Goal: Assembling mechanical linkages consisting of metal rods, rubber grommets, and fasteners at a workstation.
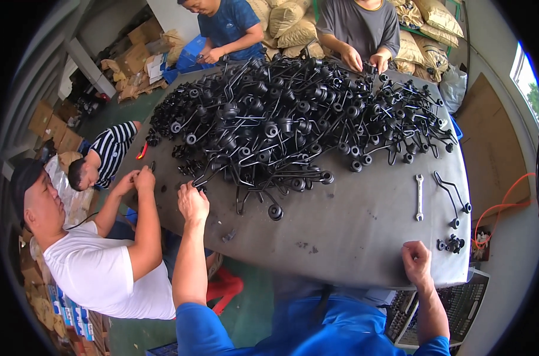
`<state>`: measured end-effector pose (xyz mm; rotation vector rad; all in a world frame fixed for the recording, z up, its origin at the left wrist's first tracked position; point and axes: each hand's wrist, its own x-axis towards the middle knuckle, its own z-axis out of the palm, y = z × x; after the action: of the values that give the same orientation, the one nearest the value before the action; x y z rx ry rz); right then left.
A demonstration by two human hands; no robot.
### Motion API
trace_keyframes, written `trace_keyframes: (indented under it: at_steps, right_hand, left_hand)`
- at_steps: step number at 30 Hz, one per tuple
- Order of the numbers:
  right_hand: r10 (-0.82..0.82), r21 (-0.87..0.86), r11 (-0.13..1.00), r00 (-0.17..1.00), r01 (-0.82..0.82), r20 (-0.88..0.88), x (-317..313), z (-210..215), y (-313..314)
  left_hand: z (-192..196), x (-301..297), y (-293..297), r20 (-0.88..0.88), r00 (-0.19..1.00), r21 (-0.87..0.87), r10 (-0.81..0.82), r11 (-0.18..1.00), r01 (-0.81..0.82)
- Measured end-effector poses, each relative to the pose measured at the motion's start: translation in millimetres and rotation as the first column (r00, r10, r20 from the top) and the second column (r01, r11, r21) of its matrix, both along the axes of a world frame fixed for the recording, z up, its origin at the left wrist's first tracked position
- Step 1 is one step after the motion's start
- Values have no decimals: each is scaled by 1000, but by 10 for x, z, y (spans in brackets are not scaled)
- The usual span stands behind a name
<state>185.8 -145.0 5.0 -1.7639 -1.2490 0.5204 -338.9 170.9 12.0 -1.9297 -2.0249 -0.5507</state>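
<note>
Presently, I have the left hand (pixel 193 203) at the near-left edge of the pile of black rod parts (pixel 272 129), fingers bent down at small dark pieces; I cannot tell whether they grip one. I have the right hand (pixel 418 261) at the near-right edge of the grey table (pixel 340 237), well apart from the pile, fingers curled inward; I cannot tell whether they enclose anything. The pile occupies the far side and middle of the table; its parts are bent rods with round ends. Beyond the right hand lies a silver wrench (pixel 420 199). To its right are two bent rods (pixel 459 196) and, nearer, a cluster of black fittings (pixel 455 244). A red tool (pixel 142 151) lies left of the pile. I observe a co-worker in white (pixel 106 267) at left, hands at the table's edge.
</note>
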Motion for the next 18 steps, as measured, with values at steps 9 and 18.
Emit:
trace_keyframes:
  at_steps: [9, 18]
  right_hand:
    - [-70, 39, 997, 997, 72, -40, -66, 12, 55]
    - [-92, 1, 996, 993, 92, -73, -26, 9, 2]
  left_hand:
    - [11, -63, 124, -168, 984, -216, 58, 972, -94]
    - [117, -51, -278, 331, 940, -136, 79, 990, -35]
